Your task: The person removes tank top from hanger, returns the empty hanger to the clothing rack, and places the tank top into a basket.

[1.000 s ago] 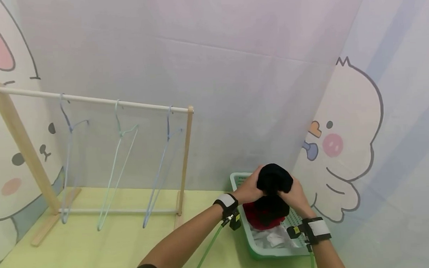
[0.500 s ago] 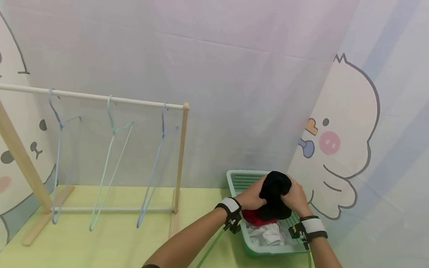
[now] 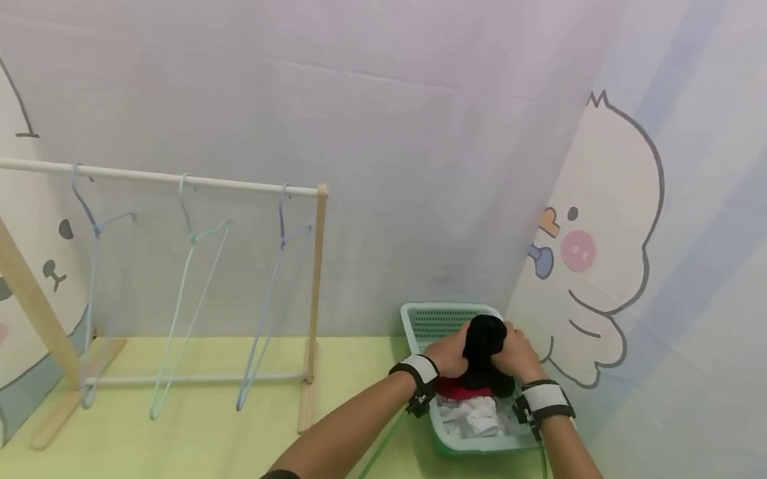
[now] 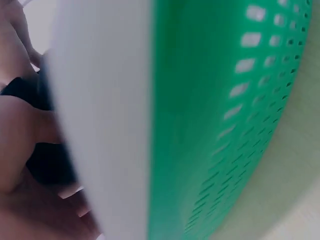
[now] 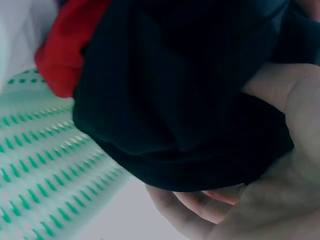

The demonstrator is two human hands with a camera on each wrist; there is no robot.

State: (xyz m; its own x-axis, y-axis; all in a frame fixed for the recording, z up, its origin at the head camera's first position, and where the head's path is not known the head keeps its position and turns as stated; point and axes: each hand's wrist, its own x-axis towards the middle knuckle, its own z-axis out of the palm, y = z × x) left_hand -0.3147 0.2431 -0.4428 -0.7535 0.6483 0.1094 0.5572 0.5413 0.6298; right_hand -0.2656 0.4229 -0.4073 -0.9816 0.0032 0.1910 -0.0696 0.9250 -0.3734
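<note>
A black cloth garment is bunched between my two hands over the basket. My left hand grips its left side, thumb on the near face. On the other side my right hand holds it, and the right wrist view shows the fingers curled under the dark fabric. The garment's lower part hangs down onto the laundry. Beneath it lie a red cloth and crumpled white cloth inside the green plastic basket. In the left wrist view the basket's rim hides part of the left hand.
At left stands a wooden rack with a white rail. Three hangers hang on it: a blue one, a mint one and another blue one. A wall backdrop rises right behind the basket.
Both hands have lowered the black garment a little toward the basket, and it is bunched narrower between them. The head view has shifted slightly to the right.
</note>
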